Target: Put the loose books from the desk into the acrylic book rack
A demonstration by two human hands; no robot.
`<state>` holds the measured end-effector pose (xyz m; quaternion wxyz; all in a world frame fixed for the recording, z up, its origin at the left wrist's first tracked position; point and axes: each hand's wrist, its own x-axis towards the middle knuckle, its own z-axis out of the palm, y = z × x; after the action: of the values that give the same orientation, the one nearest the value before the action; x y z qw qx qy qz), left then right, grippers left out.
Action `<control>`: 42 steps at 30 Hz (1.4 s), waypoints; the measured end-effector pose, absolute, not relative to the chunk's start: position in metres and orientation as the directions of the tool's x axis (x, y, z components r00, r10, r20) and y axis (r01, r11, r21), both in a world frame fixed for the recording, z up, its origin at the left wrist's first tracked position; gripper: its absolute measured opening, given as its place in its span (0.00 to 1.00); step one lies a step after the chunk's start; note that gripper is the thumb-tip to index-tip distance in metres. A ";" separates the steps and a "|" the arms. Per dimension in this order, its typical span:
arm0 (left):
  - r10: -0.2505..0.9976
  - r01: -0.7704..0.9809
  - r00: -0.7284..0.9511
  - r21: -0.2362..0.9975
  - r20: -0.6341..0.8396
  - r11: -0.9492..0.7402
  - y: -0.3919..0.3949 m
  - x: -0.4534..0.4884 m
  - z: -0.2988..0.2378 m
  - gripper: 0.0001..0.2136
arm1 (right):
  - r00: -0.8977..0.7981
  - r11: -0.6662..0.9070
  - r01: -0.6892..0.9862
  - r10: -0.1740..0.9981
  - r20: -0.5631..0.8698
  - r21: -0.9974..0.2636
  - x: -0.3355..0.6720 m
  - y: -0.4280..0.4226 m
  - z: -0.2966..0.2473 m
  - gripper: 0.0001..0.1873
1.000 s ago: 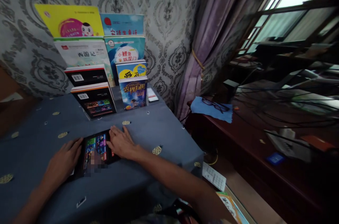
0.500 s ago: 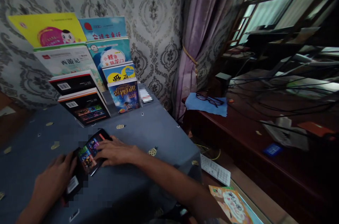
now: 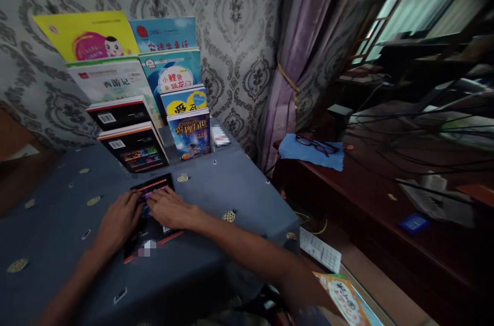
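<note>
A black book (image 3: 152, 233) with a colourful cover lies flat on the blue-grey tablecloth (image 3: 231, 187). My left hand (image 3: 118, 220) rests on its left part with fingers stretched across the cover. My right hand (image 3: 170, 209) lies on its right part, fingers flat and pointing left. The fingertips of both hands almost meet over the book. Behind it, a stepped stand (image 3: 135, 148) against the wall holds several books facing me, a yellow one (image 3: 87, 35) at the top.
Patterned wallpaper and a purple curtain (image 3: 304, 48) back the table. At the right, a dark wooden desk (image 3: 370, 197) carries glasses on a blue cloth (image 3: 311, 151), cables and papers. A picture book (image 3: 341, 300) and a printed sheet (image 3: 320, 254) lie below the table's right edge.
The book, tilted up in both hands half a second ago, now lies flat on the cloth. Both hands have moved onto its cover, closer together.
</note>
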<state>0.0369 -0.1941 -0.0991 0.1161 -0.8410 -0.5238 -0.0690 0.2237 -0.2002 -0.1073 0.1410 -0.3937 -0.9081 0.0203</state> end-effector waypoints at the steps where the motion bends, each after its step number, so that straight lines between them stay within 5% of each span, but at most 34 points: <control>1: 0.853 0.896 0.441 -0.073 0.280 -0.439 -0.184 0.035 -0.109 0.22 | -0.655 0.696 0.701 0.714 0.246 -0.154 0.220 -0.197 -0.109 0.15; 6: 0.836 0.877 0.422 0.075 0.350 -0.474 -0.160 0.025 -0.142 0.25 | -0.534 0.574 0.769 0.818 0.211 -0.280 0.223 -0.176 -0.111 0.27; 16: 0.833 0.886 0.436 0.001 0.341 -0.464 -0.164 0.029 -0.139 0.25 | -0.324 0.377 0.812 0.926 0.192 -0.446 0.237 -0.170 -0.114 0.30; 32: 0.860 0.913 0.384 0.001 0.335 -0.408 -0.173 0.039 -0.132 0.24 | -0.480 0.516 0.745 0.855 0.197 -0.424 0.280 -0.275 -0.115 0.25; 42: 0.888 0.921 0.379 -0.009 0.261 -0.391 -0.168 0.038 -0.129 0.23 | -0.464 0.533 0.789 0.843 0.273 -0.305 0.284 -0.304 -0.121 0.15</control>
<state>0.0376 -0.1679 -0.1293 0.0762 -0.8269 -0.5467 -0.1073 0.2835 -0.3043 -0.1213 0.1980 -0.4784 -0.8528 0.0679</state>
